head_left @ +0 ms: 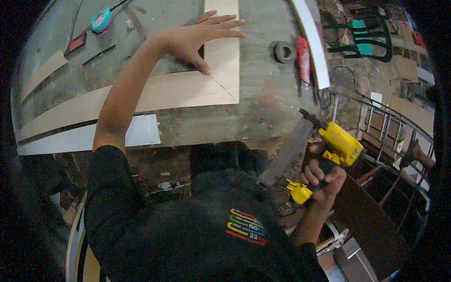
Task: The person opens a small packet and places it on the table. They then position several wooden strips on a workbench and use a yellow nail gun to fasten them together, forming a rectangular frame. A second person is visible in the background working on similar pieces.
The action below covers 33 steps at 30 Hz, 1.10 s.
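Note:
Two pale wooden boards meet at a mitred corner on the grey-green worktable (pixel 188 127). One board (pixel 155 92) runs to the left, and the other (pixel 225 56) goes away from me. My left hand (pixel 197 40) lies spread across the corner, thumb on the left-running board near the joint and fingers reaching over the other one. Off the table's near right edge, my right hand (pixel 322 174) is wrapped around the black handle of a yellow nail gun (pixel 343 143). Its dark nose points up and left, and its grey magazine is blurred. The nose touches nothing.
A teal tape measure (pixel 101 21), a red flat item (pixel 76 43) and a thin black stick (pixel 98 55) lie at the far left. Right of the boards are a tape roll (pixel 283 52), a red object (pixel 303 60) and a white strip (pixel 314 44). A green chair (pixel 387 40) and metal rack (pixel 361 113) stand beyond.

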Each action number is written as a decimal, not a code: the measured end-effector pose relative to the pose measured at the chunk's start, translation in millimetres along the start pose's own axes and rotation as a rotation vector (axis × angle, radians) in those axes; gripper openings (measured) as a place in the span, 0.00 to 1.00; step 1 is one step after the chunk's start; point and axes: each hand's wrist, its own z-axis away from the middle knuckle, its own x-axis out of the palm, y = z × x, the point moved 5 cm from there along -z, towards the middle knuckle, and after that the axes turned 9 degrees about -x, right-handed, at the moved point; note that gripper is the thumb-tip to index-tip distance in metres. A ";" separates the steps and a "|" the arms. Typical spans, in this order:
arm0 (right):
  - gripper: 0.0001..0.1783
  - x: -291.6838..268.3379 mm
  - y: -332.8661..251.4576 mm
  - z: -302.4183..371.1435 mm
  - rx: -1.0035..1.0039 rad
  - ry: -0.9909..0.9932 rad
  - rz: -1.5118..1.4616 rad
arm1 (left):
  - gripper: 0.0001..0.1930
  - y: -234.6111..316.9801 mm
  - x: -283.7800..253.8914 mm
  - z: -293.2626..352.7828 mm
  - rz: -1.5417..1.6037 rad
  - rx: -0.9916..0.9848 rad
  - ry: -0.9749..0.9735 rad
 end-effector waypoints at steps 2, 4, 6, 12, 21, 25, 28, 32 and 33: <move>0.48 -1.0 1.7 -4.6 0.016 -0.075 -0.027 | 0.67 2.5 0.3 4.8 0.052 -0.033 0.061; 0.46 -1.1 5.0 -23.0 0.050 -0.079 -0.019 | 0.65 8.4 0.6 18.5 0.026 -0.181 0.123; 0.46 3.6 15.1 -43.4 0.107 -0.080 -0.037 | 0.60 21.0 4.3 39.2 0.019 -0.365 0.218; 0.40 25.3 37.3 -72.7 0.189 -0.175 -0.260 | 0.28 67.2 24.0 96.7 -0.020 -0.724 0.712; 0.37 10.7 38.0 -64.8 0.048 -0.128 -0.175 | 0.15 27.8 48.2 93.8 0.400 -0.950 0.514; 0.38 14.3 19.9 -43.0 -0.029 -0.051 -0.061 | 0.18 48.9 43.8 88.7 0.169 -0.767 0.624; 0.38 26.3 7.8 -40.0 -0.049 0.093 -0.038 | 0.17 41.4 46.3 86.2 0.316 -0.860 0.500; 0.37 63.2 -9.2 -75.8 -0.145 -0.072 -0.067 | 0.15 5.1 15.2 81.8 0.244 -0.783 0.665; 0.37 66.7 -13.2 -83.2 -0.148 -0.061 -0.108 | 0.15 -6.1 9.6 78.7 0.226 -0.779 0.655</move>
